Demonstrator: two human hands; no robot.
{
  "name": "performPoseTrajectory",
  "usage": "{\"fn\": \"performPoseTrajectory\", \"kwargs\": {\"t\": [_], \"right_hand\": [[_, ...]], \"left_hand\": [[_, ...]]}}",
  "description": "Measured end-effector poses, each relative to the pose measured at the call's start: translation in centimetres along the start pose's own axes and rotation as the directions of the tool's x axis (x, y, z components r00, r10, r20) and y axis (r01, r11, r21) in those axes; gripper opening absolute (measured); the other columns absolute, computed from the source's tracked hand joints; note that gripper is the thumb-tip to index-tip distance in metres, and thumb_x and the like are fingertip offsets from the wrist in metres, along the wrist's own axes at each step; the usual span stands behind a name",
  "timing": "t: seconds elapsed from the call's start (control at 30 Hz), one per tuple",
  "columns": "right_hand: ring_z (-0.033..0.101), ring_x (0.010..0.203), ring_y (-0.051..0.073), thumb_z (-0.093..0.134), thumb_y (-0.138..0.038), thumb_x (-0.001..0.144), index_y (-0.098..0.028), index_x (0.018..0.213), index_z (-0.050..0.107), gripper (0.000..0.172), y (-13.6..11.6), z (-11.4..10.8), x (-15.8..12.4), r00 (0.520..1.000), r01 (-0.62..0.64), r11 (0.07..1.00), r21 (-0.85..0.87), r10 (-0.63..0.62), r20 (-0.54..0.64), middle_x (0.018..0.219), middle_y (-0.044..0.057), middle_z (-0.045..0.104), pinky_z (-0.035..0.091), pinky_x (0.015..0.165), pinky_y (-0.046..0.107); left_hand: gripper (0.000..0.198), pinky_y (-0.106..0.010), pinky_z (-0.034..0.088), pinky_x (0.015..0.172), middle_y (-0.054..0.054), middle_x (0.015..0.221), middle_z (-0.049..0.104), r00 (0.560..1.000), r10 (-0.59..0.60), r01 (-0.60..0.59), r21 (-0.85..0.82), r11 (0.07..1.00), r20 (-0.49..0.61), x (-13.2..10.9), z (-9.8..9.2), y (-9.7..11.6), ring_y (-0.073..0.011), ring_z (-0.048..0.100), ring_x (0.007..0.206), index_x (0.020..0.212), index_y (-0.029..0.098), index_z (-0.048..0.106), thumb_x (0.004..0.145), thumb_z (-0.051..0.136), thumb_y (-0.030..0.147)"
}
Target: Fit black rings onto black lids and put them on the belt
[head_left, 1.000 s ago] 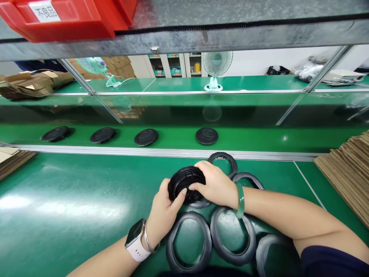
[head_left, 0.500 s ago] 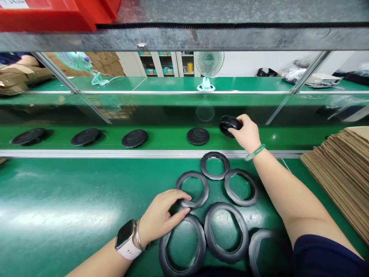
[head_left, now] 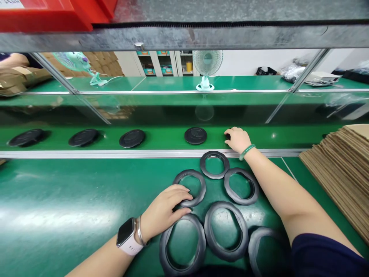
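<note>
On the green bench, the left hand lies half open, its fingers draped over the edge of a black rubber ring, with five other rings close by. Up on the raised green shelf, the right hand curls over a black disc, mostly hidden, so whether it grips cannot be told; four more discs sit in a row to its left.

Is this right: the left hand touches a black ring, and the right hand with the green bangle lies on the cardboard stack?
No: in the head view the right hand is not on the cardboard stack, but on a black disc on the raised green shelf. The left hand does touch the black ring.
</note>
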State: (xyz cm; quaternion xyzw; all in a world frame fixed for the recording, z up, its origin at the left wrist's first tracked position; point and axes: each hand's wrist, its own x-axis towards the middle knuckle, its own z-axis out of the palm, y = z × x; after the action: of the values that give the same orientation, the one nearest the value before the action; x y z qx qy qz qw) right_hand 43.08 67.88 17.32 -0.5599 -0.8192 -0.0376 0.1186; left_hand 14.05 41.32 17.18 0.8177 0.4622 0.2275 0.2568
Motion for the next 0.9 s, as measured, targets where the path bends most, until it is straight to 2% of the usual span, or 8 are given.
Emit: {"fn": "performPoseTrajectory", "kwargs": {"t": [0.2,0.37,0.5,0.57,0.63,0.77,0.83,0.9], "right_hand": [[0.053,0.104,0.029,0.075,-0.014,0.079,-0.019,0.115,0.067,0.038,1.9,0.6,0.3,0.997,-0.071,0.997,0.027,0.072,-0.015,0.114,0.011,0.061,0.043,0.084,0.037],[0.052,0.108,0.03,0.072,-0.023,0.086,-0.013,0.107,0.069,0.024,0.7,-0.5,0.2,0.998,-0.052,0.972,0.231,0.055,-0.007,0.109,0.015,0.062,0.04,0.092,0.038],[0.062,0.077,0.017,0.07,-0.04,0.09,-0.017,0.093,0.074,0.023,-1.5,-1.7,-0.3,0.971,0.047,0.886,0.461,-0.149,0.187,0.084,0.004,0.068,0.045,0.073,0.026],[0.06,0.06,0.012,0.073,-0.044,0.087,-0.018,0.096,0.075,0.027,-2.4,-1.9,-0.6,0.88,0.053,0.795,0.604,-0.323,0.347,0.076,0.0,0.068,0.045,0.061,0.022],[0.059,0.054,0.011,0.076,-0.045,0.084,-0.016,0.105,0.074,0.037,-3.2,-1.7,-1.0,0.728,-0.018,0.663,0.748,-0.505,0.464,0.073,0.0,0.068,0.047,0.057,0.021],[0.069,0.068,0.017,0.084,-0.05,0.073,-0.01,0.116,0.07,0.06,-3.8,-0.7,-1.2,0.414,-0.285,0.431,0.856,-0.75,0.516,0.083,0.007,0.07,0.056,0.062,0.023],[0.07,0.068,0.019,0.089,-0.048,0.067,-0.008,0.114,0.07,0.064,-3.3,0.1,-0.9,0.388,-0.412,0.367,0.834,-0.758,0.525,0.083,0.009,0.071,0.057,0.06,0.023],[0.069,0.063,0.018,0.091,-0.045,0.065,-0.006,0.111,0.07,0.063,-2.5,1.0,-0.5,0.461,-0.487,0.3,0.82,-0.709,0.533,0.079,0.008,0.07,0.056,0.056,0.021]], "left_hand": [[0.026,-0.044,0.047,0.106,-0.008,0.113,0.07,1.0,-0.025,0.025,-0.001,1.0,-0.004,0.2,-0.1,-0.4,-0.0267,0.055,0.123,0.115,0.025,0.066,0.089,0.068,0.03],[0.027,-0.05,0.042,0.112,-0.007,0.112,0.071,0.999,-0.032,0.031,-0.031,0.999,-0.022,0.2,0.0,-0.8,-0.0267,0.059,0.118,0.116,0.027,0.069,0.091,0.062,0.024],[0.029,-0.055,0.037,0.115,-0.009,0.118,0.069,0.935,-0.301,0.223,-0.351,0.909,-0.185,-0.2,0.0,-2.2,-0.0317,0.057,0.123,0.11,0.026,0.072,0.086,0.068,0.04],[0.042,-0.055,0.038,0.114,-0.011,0.125,0.066,0.834,-0.504,0.292,-0.593,0.75,-0.226,-0.2,-0.2,-3.2,-0.0342,0.055,0.125,0.113,0.024,0.07,0.078,0.075,0.046],[0.053,-0.053,0.035,0.116,-0.01,0.129,0.064,0.752,-0.623,0.268,-0.763,0.588,-0.216,0.1,-0.6,-4.0,-0.0334,0.054,0.127,0.118,0.024,0.066,0.073,0.08,0.048],[0.049,-0.047,0.036,0.117,-0.007,0.119,0.069,0.687,-0.704,0.191,-0.888,0.417,-0.183,1.0,-1.4,-4.7,-0.0318,0.053,0.129,0.109,0.023,0.068,0.069,0.083,0.048],[0.047,-0.045,0.041,0.115,-0.007,0.115,0.071,0.68,-0.713,0.178,-0.904,0.387,-0.171,1.4,-1.6,-4.7,-0.0321,0.055,0.126,0.102,0.022,0.069,0.067,0.085,0.048],[0.048,-0.045,0.042,0.114,-0.008,0.115,0.071,0.677,-0.718,0.184,-0.907,0.378,-0.162,1.6,-1.6,-4.7,-0.0322,0.056,0.125,0.099,0.021,0.069,0.064,0.086,0.049]]}}
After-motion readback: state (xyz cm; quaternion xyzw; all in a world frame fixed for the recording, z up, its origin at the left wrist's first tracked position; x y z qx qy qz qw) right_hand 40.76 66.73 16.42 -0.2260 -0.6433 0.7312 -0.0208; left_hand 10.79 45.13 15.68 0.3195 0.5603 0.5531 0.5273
